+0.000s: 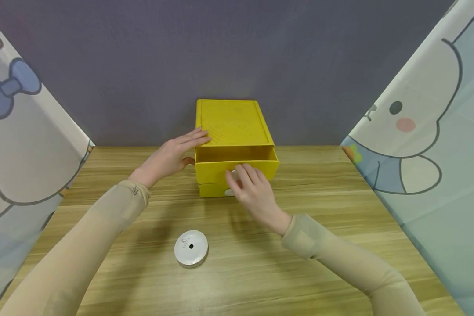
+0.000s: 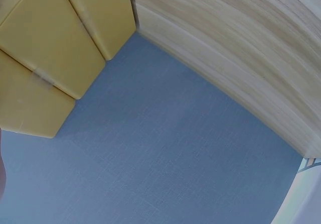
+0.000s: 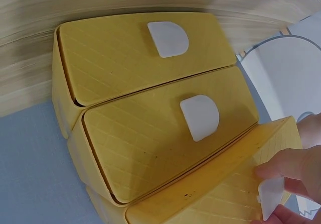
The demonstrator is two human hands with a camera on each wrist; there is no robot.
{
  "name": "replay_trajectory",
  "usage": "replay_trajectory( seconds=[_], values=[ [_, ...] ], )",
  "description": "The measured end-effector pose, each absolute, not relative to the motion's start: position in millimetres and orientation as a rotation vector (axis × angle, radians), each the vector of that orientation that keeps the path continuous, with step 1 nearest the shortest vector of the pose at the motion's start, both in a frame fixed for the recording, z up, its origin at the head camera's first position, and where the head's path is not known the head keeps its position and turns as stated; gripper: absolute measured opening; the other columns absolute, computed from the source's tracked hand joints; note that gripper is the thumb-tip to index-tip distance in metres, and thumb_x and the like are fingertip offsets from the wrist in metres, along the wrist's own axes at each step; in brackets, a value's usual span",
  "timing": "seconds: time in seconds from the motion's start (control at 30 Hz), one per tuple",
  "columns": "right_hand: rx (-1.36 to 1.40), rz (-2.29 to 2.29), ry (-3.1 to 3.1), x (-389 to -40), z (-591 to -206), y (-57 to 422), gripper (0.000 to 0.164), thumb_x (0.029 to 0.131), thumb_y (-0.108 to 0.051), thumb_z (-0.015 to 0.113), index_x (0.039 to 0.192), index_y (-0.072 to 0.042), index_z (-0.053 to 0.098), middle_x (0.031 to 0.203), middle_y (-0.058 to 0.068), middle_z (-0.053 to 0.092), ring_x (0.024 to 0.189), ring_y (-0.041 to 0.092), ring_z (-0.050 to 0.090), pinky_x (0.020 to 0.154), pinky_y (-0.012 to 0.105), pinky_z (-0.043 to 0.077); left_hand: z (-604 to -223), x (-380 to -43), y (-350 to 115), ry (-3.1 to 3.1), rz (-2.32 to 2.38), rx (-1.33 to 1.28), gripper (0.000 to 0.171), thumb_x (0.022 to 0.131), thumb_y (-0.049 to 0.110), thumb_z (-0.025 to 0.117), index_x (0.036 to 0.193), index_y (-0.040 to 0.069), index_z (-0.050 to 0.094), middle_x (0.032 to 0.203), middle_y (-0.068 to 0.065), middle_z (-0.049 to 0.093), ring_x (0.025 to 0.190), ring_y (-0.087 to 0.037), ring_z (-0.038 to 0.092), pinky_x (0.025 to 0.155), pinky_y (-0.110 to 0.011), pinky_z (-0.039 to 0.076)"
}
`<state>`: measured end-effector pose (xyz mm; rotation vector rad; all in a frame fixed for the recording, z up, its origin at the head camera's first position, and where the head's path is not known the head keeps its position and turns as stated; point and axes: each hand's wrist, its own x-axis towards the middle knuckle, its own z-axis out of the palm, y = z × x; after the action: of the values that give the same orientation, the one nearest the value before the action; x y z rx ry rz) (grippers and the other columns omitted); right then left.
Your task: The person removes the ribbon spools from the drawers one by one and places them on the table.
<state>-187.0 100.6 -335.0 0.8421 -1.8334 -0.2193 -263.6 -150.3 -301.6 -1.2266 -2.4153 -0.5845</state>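
A yellow small drawer cabinet (image 1: 233, 120) stands against the back wall. Its top drawer (image 1: 209, 172) is pulled part of the way out, and the part of its inside that shows looks bare. My right hand (image 1: 257, 195) pinches this drawer's white handle (image 3: 271, 196) between thumb and fingers. My left hand (image 1: 171, 153) rests on the cabinet's top at its front left corner, fingers stretched out and thumb down by the side. In the right wrist view the middle drawer (image 3: 165, 138) and bottom drawer (image 3: 115, 58) are closed, each with a white handle.
A flat white disc (image 1: 197, 255) with a small dark centre hole lies on the wooden table (image 1: 237, 281), in front of the cabinet. A dark grey wall (image 1: 142, 74) stands behind; cartoon-printed panels (image 1: 430, 131) flank the table on both sides.
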Motion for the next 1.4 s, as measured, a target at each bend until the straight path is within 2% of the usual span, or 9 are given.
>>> replay_trajectory(
  seconds=[0.73, 1.0, 1.2, 1.4],
  values=[
    [0.839, -0.206, -1.88, -199.7, -336.9, 95.5, 0.022, 0.093, 0.006, 0.05, 0.104, -0.005, 0.066, 0.099, 0.013, 0.063, 0.089, 0.027, 0.061, 0.073, 0.03, 0.057, -301.7, -260.1, -149.1, -2.46, -0.564, -1.189, 0.077, 0.071, -0.01, 0.076, 0.141, 0.007, 0.047, 0.151, -0.012, 0.041, 0.141, -0.032, 0.037, 0.101, -0.044, 0.051],
    [0.821, -0.214, -1.876, -207.0, -338.0, 91.8, 0.014, 0.092, -0.003, 0.06, 0.104, -0.006, 0.066, 0.1, 0.013, 0.063, 0.089, 0.026, 0.061, 0.073, 0.03, 0.057, -302.5, -258.2, -151.5, -2.457, -0.558, -1.195, 0.076, 0.072, -0.008, 0.076, 0.141, 0.007, 0.048, 0.151, -0.014, 0.041, 0.141, -0.032, 0.037, 0.101, -0.045, 0.05],
    [0.812, -0.229, -1.879, -212.3, -340.2, 90.7, 0.018, 0.087, -0.004, 0.067, 0.105, -0.007, 0.067, 0.103, 0.013, 0.063, 0.093, 0.026, 0.062, 0.075, 0.031, 0.058, -301.1, -257.6, -152.6, -2.456, -0.522, -1.193, 0.076, 0.072, -0.006, 0.077, 0.141, 0.006, 0.047, 0.151, -0.014, 0.042, 0.14, -0.032, 0.038, 0.101, -0.045, 0.05],
    [0.813, -0.224, -1.862, -218.2, -340.6, 89.4, 0.019, 0.088, 0.0, 0.063, 0.106, -0.007, 0.067, 0.104, 0.013, 0.063, 0.094, 0.027, 0.062, 0.076, 0.031, 0.058, -300.1, -258.3, -152.8, -2.455, -0.51, -1.181, 0.076, 0.071, -0.006, 0.078, 0.14, 0.005, 0.048, 0.149, -0.014, 0.044, 0.14, -0.033, 0.039, 0.102, -0.045, 0.05]
  ],
)
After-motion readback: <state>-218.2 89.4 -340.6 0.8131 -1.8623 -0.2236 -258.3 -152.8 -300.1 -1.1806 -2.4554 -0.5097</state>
